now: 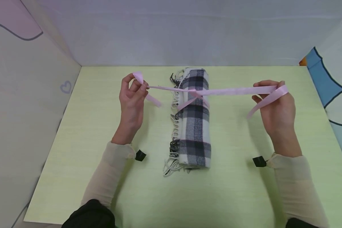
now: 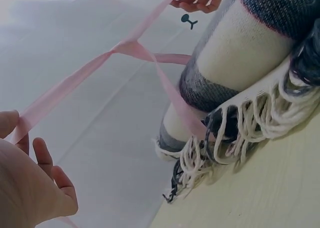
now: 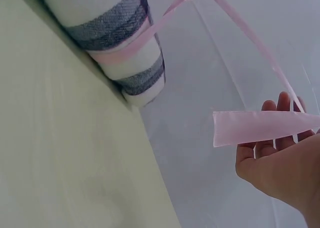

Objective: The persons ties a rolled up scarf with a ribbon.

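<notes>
A rolled plaid scarf in white, grey and black lies lengthwise on the table, its fringe along the left side. Around its upper part runs a pink ribbon, crossed above the roll and stretched out to both sides. To the left of the scarf, my left hand pinches one end between thumb and fingers, with a short tail hanging down. On the right, my right hand holds the other end, which loops over the fingers and hangs loose. In both wrist views the crossing stands raised off the scarf.
The pale yellow-green table reaches back to a whitish wall. Side panels with drawings stand at left and right, a small heart on the left one. Small black tabs hang at both wrists.
</notes>
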Demonstrator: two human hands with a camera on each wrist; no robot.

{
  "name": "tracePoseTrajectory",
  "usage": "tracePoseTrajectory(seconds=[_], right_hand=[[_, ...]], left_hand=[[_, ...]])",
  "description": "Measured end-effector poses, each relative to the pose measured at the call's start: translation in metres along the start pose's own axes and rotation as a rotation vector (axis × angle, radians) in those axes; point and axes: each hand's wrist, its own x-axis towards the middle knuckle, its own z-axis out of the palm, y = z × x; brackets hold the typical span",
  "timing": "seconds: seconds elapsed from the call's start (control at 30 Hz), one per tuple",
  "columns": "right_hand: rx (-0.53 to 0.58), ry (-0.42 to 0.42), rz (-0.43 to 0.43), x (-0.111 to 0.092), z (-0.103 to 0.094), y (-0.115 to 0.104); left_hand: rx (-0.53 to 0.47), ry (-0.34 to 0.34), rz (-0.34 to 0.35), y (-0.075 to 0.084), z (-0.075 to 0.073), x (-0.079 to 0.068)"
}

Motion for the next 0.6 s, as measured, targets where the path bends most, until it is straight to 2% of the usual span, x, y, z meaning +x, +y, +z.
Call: tracePoseTrajectory(seconds=[0.27, 0.43, 0.6], right_hand=[[-0.078, 0.016, -0.023, -0.004, -0.02, -0.007], [-0.169, 0.06, -0.036, -0.007, -0.032, -0.011], [-0.205, 0.077, -0.027, -0.01, -0.044, -0.016]], left_hand=[[0.019, 0.046, 0.012, 0.003, -0.014, 0.001], [0.039, 0.109, 0.007, 0.006, -0.027, 0.002], [0.061, 0.164, 0.016, 0.009, -0.042, 0.001]])
